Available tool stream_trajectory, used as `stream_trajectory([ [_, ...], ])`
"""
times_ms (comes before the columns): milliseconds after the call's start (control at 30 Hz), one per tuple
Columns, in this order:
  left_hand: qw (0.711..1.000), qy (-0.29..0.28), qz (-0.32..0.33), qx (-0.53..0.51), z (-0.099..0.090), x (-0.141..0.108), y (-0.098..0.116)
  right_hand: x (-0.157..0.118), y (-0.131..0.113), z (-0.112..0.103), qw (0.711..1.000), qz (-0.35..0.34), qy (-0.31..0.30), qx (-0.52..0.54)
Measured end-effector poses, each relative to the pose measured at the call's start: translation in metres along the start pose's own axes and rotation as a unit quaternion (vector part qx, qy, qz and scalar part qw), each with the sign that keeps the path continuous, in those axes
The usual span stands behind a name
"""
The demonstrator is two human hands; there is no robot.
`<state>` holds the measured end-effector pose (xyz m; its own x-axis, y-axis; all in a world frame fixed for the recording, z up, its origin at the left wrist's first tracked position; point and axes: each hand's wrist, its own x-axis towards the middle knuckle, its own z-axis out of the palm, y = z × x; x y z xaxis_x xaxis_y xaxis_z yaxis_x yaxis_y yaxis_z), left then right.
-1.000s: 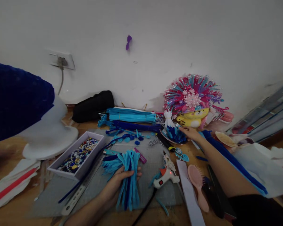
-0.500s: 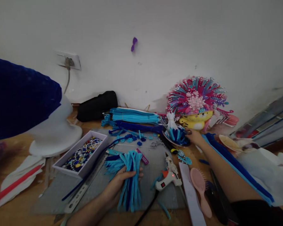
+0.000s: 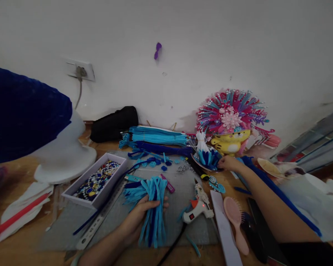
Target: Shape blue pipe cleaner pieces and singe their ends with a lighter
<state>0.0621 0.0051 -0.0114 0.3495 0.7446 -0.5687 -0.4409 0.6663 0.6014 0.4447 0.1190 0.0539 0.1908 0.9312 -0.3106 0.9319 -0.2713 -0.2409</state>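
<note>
My left hand (image 3: 149, 207) is closed around a bundle of looped light-blue and dark-blue pipe cleaners (image 3: 156, 188), its loops upward and loose ends hanging over the grey mat (image 3: 180, 236). More blue pipe cleaner pieces (image 3: 133, 191) lie just left of the bundle. At the right rim of a small plate (image 3: 194, 159), the fingers of my right hand (image 3: 229, 163) are pinched together; what they hold, if anything, is too small to make out. Short blue pipe cleaner pieces (image 3: 209, 159) with a white bunch (image 3: 201, 142) behind them fill the plate.
A hot glue gun (image 3: 198, 210) with a lit red light lies between my arms. Right of it are a pink hairbrush (image 3: 234, 216) and a white strip (image 3: 224, 225). A box of beads (image 3: 72, 197), a steel ruler (image 3: 100, 221) and a foam head (image 3: 72, 147) stand left.
My right hand has drawn slightly right and toward me at the plate's rim, its fingers now pinched. My left hand keeps the bundle in place.
</note>
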Motion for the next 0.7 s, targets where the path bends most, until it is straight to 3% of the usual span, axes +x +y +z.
stream_trajectory([
  [100,1.0,-0.004,-0.006,0.006,-0.001,0.001,-0.001,-0.003,0.011,-0.014,0.999,0.016,0.006,0.038],
  [233,1.0,-0.01,0.0,-0.001,0.0,0.0,0.0,-0.009,0.028,-0.029,0.983,0.038,0.026,0.176],
  [467,1.0,0.006,0.0,0.007,0.005,-0.002,0.0,-0.016,0.041,-0.029,0.957,0.011,0.041,0.288],
  [567,1.0,0.0,0.004,0.008,0.004,-0.001,-0.001,-0.021,0.038,-0.024,0.958,-0.009,0.04,0.284],
  [700,1.0,0.002,0.004,0.006,0.002,0.001,-0.002,-0.029,0.02,-0.011,0.982,-0.069,0.029,0.175],
])
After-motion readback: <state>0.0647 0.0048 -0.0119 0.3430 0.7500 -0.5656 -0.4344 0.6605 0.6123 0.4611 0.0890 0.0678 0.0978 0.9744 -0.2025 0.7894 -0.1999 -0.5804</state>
